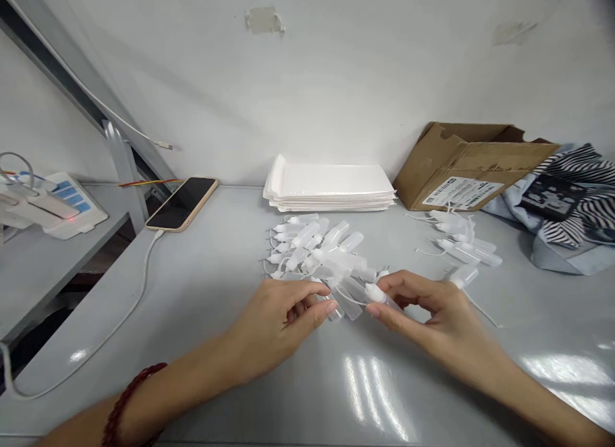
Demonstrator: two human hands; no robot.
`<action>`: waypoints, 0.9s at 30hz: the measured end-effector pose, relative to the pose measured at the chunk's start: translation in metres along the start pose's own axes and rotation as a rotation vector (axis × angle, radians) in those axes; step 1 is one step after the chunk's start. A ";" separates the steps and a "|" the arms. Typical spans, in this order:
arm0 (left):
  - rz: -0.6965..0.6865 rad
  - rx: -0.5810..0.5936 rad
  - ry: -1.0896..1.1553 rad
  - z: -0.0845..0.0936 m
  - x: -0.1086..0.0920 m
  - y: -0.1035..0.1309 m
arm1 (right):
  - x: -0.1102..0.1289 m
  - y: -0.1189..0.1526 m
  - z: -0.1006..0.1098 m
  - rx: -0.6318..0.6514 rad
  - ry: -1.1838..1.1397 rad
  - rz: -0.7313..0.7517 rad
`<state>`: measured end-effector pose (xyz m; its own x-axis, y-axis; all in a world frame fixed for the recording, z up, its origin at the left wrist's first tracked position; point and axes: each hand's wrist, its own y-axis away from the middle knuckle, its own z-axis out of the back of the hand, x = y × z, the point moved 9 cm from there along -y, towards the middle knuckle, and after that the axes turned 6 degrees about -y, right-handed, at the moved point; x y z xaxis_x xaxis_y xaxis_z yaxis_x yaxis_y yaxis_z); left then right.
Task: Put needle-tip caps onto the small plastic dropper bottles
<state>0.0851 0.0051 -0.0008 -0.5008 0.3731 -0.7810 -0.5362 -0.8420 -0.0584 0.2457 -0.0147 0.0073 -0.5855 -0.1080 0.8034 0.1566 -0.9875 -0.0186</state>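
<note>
Many small translucent bottles with white caps and thin needle tips lie in a pile (pixel 331 251) at the middle of the grey table. My right hand (pixel 439 309) pinches one bottle (pixel 376 294) near its cap, between thumb and fingers, at the pile's right front. A thin white strap hangs from that cap toward the left. My left hand (pixel 286 319) hovers at the pile's front edge, its thumb and fingers apart, with nothing seen between them. A smaller group of bottles (pixel 468 242) lies to the right, with a single bottle (pixel 464 276) just behind my right hand.
A stack of white padded envelopes (pixel 331 184) stands behind the pile. At the back right are an open cardboard box (pixel 466 162) and a bundle of striped cloth (pixel 576 210). A phone (pixel 183 203) with a white cable (pixel 139 300) lies left; white devices (pixel 43 200) sit on another surface.
</note>
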 end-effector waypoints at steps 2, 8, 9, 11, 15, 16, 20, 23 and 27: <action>0.044 0.015 0.041 0.000 0.003 0.000 | 0.004 0.001 0.001 -0.018 0.033 0.045; 0.053 0.022 0.072 0.000 0.002 0.001 | 0.009 0.004 -0.004 -0.001 0.062 0.121; 0.041 0.024 0.071 0.000 0.001 0.001 | 0.010 0.005 -0.005 0.006 0.062 0.132; 0.006 0.027 0.056 -0.001 -0.002 0.002 | 0.013 0.006 -0.007 0.030 0.060 0.161; -0.111 0.059 -0.009 -0.004 -0.013 0.002 | 0.019 0.009 -0.013 0.087 0.038 0.203; -0.140 0.064 -0.012 -0.005 -0.016 0.003 | 0.020 0.009 -0.014 0.105 0.037 0.201; -0.193 0.076 0.000 -0.006 -0.023 0.004 | 0.019 0.010 -0.019 0.149 0.051 0.180; -0.189 0.081 0.020 -0.006 -0.023 0.005 | 0.019 0.010 -0.019 0.149 0.047 0.178; -0.193 0.067 0.018 -0.005 -0.023 0.005 | 0.019 0.011 -0.018 0.145 0.043 0.186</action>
<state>0.0973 -0.0096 0.0142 -0.3726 0.5172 -0.7705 -0.6654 -0.7277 -0.1667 0.2224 -0.0300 0.0119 -0.5688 -0.2947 0.7679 0.3762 -0.9235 -0.0758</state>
